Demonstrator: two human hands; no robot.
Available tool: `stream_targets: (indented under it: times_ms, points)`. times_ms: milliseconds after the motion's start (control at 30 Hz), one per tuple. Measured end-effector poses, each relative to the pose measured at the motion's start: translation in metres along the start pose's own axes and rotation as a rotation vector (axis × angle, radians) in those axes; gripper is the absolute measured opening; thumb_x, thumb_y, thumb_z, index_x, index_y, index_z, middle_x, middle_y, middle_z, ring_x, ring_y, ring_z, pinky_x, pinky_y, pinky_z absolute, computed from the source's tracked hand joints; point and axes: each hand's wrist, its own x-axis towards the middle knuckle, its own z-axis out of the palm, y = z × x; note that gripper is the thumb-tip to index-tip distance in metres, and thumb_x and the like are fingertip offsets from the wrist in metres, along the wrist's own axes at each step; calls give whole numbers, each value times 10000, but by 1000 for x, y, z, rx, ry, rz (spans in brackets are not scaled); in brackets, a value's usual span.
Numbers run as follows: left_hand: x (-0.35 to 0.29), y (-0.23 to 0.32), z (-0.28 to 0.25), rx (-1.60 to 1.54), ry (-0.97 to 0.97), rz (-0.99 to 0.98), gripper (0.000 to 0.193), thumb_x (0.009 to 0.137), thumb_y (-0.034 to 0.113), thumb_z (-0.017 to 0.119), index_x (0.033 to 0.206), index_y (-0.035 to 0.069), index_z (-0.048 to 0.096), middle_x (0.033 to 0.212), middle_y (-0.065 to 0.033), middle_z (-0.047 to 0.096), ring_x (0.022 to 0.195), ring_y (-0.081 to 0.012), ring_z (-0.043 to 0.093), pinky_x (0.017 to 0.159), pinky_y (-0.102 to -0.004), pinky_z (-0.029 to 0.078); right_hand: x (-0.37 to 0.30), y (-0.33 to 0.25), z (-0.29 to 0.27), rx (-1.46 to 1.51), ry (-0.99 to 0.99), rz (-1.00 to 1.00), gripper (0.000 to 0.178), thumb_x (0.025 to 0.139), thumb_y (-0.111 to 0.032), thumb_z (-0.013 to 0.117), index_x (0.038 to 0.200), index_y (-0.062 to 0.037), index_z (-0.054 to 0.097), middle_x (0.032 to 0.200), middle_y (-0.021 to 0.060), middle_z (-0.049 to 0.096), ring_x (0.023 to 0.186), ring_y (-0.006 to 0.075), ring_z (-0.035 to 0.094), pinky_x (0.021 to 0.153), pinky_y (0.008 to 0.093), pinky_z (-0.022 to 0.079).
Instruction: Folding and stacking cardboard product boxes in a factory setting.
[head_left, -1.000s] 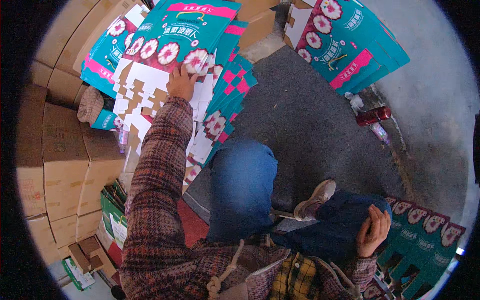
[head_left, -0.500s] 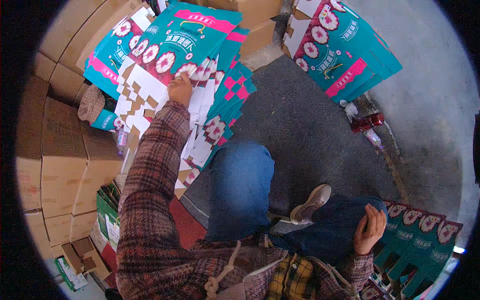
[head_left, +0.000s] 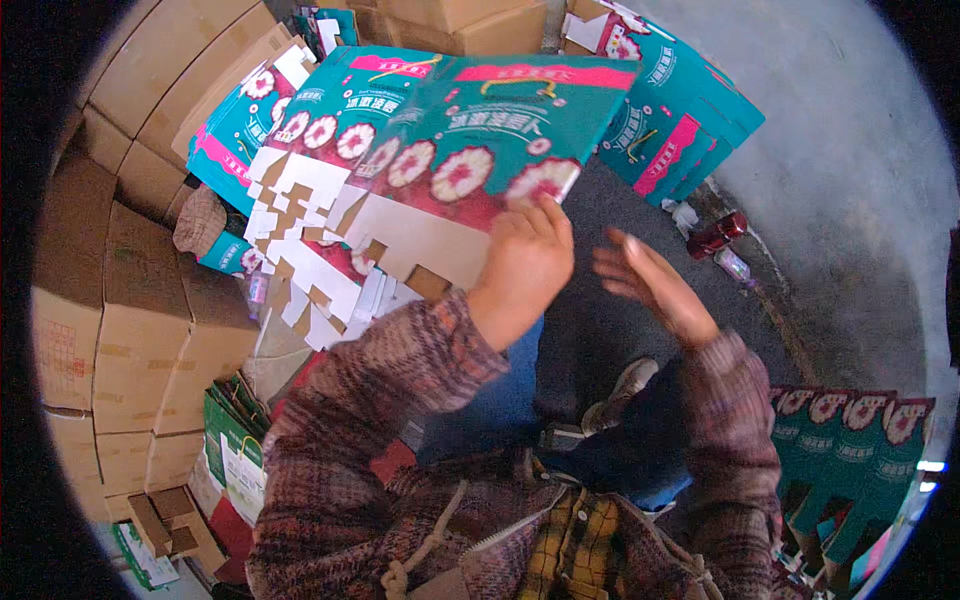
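My left hand (head_left: pixel 530 262) grips the near right edge of a flat, unfolded carton (head_left: pixel 500 115), teal with a pink band and white-and-red round pictures. The carton is lifted and tilted above a stack of similar flat cartons (head_left: pixel 375 95), whose white and brown cut flaps fan out on the near side. My right hand (head_left: pixel 655 285) hangs in the air just right of the left one, fingers apart and slightly blurred, holding nothing. A gap separates it from the lifted carton.
More flat teal cartons (head_left: pixel 670 120) lie at the far right. Brown boxes (head_left: pixel 140 300) are piled along the left. A dark red bottle (head_left: pixel 717 234) and a clear one (head_left: pixel 735 267) lie on the floor. Standing teal cartons (head_left: pixel 850 440) line the lower right. My knees are below.
My left hand has drawn a flat carton off the stack and brought it up and to the right. My right hand has risen from my knee toward the carton.
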Motion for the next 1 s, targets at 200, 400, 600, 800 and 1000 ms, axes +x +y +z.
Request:
stream_targets:
  times_ms: [200, 400, 600, 800, 1000]
  points:
    - [-16, 49, -35, -201, -154, -14, 333, 813, 161, 529, 1081, -32, 564, 980, -231, 623, 762, -288, 616, 680, -340, 502, 55, 28, 27, 298, -105, -266, 316, 950, -256, 512, 1175, -34, 519, 1106, 98, 609, 982, 196, 614, 833, 332, 516]
    - [-57, -45, -34, -1026, -265, -131, 359, 886, 136, 518, 1217, -2, 515, 1149, -192, 585, 1078, -353, 551, 945, -417, 428, 21, 0, -31, 162, 174, -431, 189, 869, -118, 516, 1008, -25, 604, 933, 67, 650, 818, 177, 638, 773, 301, 516]
    - [-57, -110, -10, -686, -309, 120, 519, 762, 84, 582, 1261, 0, 470, 1228, -216, 516, 1159, -370, 478, 996, -447, 370, -65, -36, -114, 341, 314, -276, 301, 858, -223, 537, 1023, 24, 590, 949, 142, 666, 818, 224, 666, 745, 301, 545]
    - [-19, -69, -15, -914, -317, 413, 564, 744, 29, 533, 1301, 16, 449, 1282, -215, 474, 1178, -364, 468, 1019, -448, 351, -95, -27, -136, 448, 315, -319, 295, 878, -204, 523, 1071, 11, 577, 989, 140, 665, 876, 228, 652, 821, 325, 519]
    - [-10, -42, 1, -869, -210, 616, 520, 822, 99, 513, 1328, 28, 416, 1252, -197, 494, 1137, -350, 507, 983, -436, 399, -103, -5, -148, 300, 352, -498, 280, 893, -208, 521, 1057, 12, 577, 985, 142, 662, 900, 226, 644, 855, 345, 507]
